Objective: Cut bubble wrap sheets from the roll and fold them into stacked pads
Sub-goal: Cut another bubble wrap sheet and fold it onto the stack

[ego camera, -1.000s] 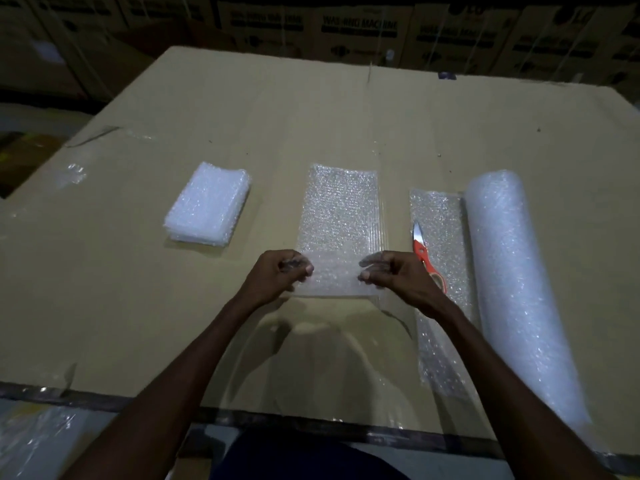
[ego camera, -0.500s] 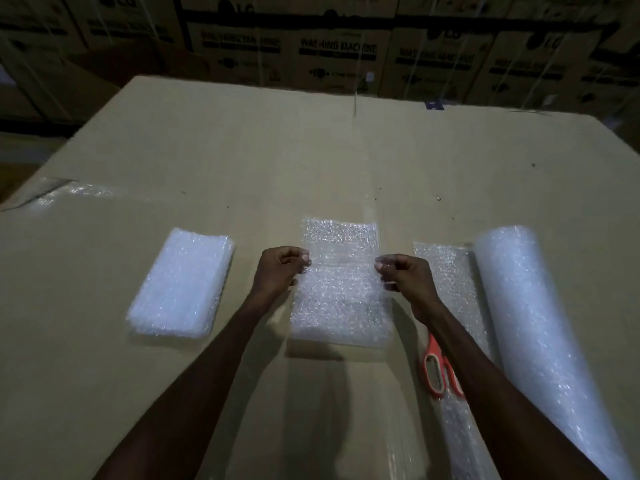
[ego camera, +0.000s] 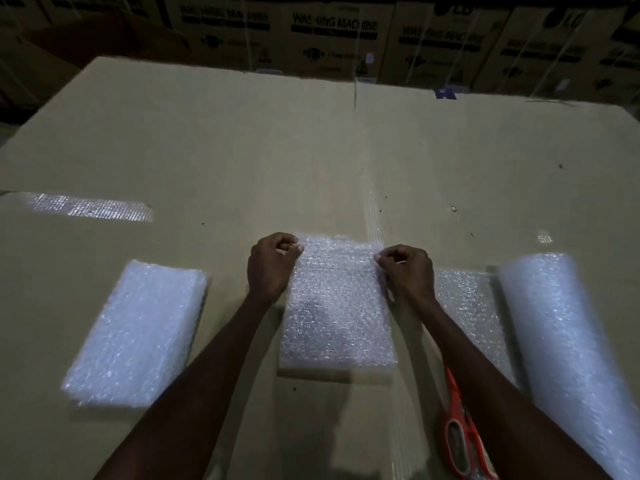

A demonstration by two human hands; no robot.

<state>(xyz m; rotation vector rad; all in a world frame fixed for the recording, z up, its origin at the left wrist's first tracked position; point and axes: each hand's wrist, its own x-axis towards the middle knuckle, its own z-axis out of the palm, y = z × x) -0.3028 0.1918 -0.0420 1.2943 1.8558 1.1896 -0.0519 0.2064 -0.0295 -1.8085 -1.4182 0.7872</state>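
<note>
A folded bubble wrap sheet (ego camera: 337, 317) lies flat in the middle of the cardboard table top (ego camera: 242, 150). My left hand (ego camera: 272, 268) pinches its far left corner and my right hand (ego camera: 407, 271) pinches its far right corner. To the left sits a stack of folded pads (ego camera: 138, 330). The bubble wrap roll (ego camera: 568, 344) lies at the right, with its loose end (ego camera: 467, 306) spread flat between roll and sheet. Orange-handled scissors (ego camera: 462, 434) rest on that loose end, partly hidden under my right forearm.
Cardboard cartons printed "WASHING MACHINE" (ego camera: 332, 32) stand along the far edge of the table. A strip of shiny tape (ego camera: 90, 207) crosses the table top at the left. A clear tape seam (ego camera: 374, 216) runs down the middle.
Both hands carried the near edge of the sheet away from me and laid it over the far edge, folding the sheet in half. The camera tilted further down.
</note>
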